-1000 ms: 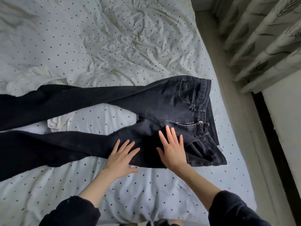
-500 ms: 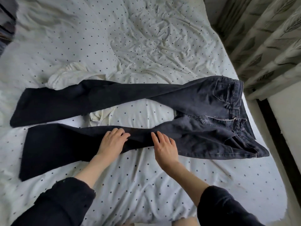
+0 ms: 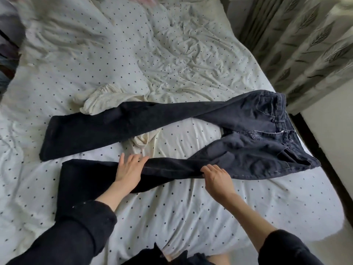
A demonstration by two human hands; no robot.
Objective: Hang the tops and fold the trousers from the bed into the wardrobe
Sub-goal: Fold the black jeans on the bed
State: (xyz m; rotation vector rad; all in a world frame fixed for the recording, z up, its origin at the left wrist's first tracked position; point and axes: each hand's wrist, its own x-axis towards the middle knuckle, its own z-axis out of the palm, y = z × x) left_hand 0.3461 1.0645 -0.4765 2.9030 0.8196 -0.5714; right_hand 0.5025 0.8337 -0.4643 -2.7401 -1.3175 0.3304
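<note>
The dark charcoal denim trousers (image 3: pixel 191 119) look matt and coarse with pale stitched seams, lying on a creased, soft white cotton sheet with black dots (image 3: pixel 172 64) beside a crumpled cream cloth top (image 3: pixel 107 100) and leaf-patterned woven curtains (image 3: pixel 305 44).

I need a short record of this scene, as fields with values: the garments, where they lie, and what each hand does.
jeans: dark, spread flat on the bed, legs apart, waistband at the right
cream top: crumpled, partly under the far leg
left hand: fingers straight, resting on the near leg
right hand: fingers curled, gripping the near leg's edge
fold: not yet made
</note>
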